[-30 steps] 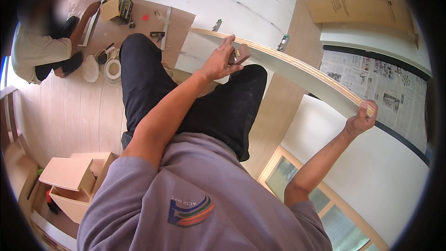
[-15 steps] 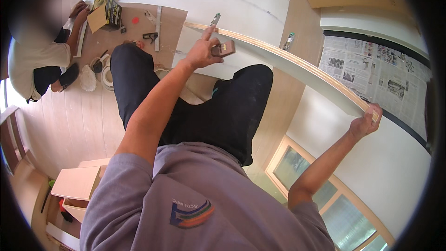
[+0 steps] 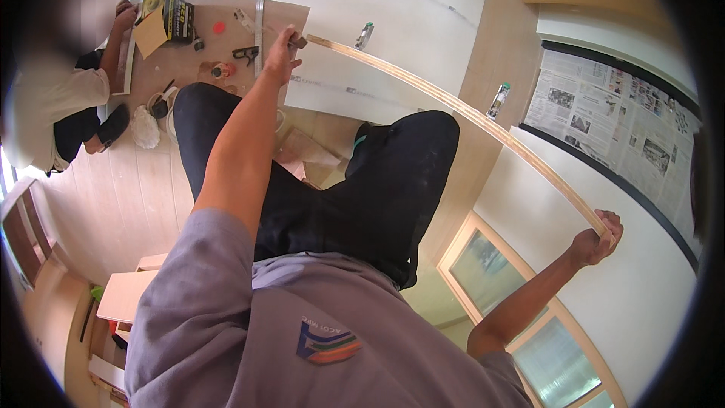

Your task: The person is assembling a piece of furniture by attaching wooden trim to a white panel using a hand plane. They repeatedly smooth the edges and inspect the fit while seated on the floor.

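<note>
A long white-faced wooden panel (image 3: 453, 102) is held up before me, its bare plywood edge toward me, slanting from upper left to lower right. My right hand (image 3: 599, 239) is closed around its lower right end. At the upper left end, my left hand (image 3: 281, 57) grips a small brown block (image 3: 300, 41) against or right beside the panel's corner; exact contact is hard to tell. Two metal hinges, one on the left (image 3: 365, 35) and another farther right (image 3: 498, 100), stick out past the panel's far side.
At the left a co-worker (image 3: 57, 98) sits near a dark box (image 3: 177, 19). A black clamp (image 3: 245, 53), a metal ruler (image 3: 259, 30) and tape rolls lie on the brown board. White sheets (image 3: 408, 0) lie ahead; newspaper (image 3: 604, 109) covers a surface at right. A glazed door (image 3: 483, 276) is lower right.
My left hand, with the block, has moved left to the panel's upper left end. The panel has tilted more edge-on and both hinges show more. My right hand keeps its hold, slightly lower.
</note>
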{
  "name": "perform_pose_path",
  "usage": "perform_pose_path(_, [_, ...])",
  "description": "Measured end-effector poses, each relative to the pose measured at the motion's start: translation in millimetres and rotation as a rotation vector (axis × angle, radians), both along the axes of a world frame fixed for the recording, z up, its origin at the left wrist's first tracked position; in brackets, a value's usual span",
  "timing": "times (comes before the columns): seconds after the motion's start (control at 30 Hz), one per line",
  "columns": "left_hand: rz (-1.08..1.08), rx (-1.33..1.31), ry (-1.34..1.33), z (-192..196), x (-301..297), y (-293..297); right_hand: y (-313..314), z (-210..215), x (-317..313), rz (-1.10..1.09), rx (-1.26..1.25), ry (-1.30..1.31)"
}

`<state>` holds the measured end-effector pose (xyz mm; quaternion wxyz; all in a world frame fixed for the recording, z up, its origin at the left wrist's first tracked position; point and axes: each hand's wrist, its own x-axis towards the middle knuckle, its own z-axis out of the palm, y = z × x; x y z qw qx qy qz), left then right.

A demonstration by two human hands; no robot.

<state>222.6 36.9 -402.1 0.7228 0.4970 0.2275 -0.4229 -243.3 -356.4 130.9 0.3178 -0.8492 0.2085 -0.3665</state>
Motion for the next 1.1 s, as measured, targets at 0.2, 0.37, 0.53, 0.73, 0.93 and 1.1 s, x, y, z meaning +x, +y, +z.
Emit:
perform_pose_path(0.2, [-0.229, 0.132, -0.134, -35, 10, -37, 8, 2, 10, 0.015, -0.090, 0.036])
perform_pose_path(0.37, [-0.358, 0.169, -0.463, -34, -3, -49, 13, -3, 8, -0.084, -0.070, 0.010])
perform_pose_path(0.53, [-0.528, 0.233, -0.551, -35, 18, -52, 19, -6, 14, -0.145, -0.095, -0.012])
perform_pose_path(0.73, [-0.680, 0.370, -0.791, -4, 1, -45, 19, -9, 4, -0.170, -0.109, 0.031])
perform_pose_path(0.93, [-0.749, 0.391, -1.006, -4, -10, -23, 14, -9, 8, -0.165, -0.094, 0.034])
perform_pose_path(1.1, [-0.759, 0.344, -1.027, 18, -22, -16, 14, -6, 20, -0.132, -0.095, 0.012])
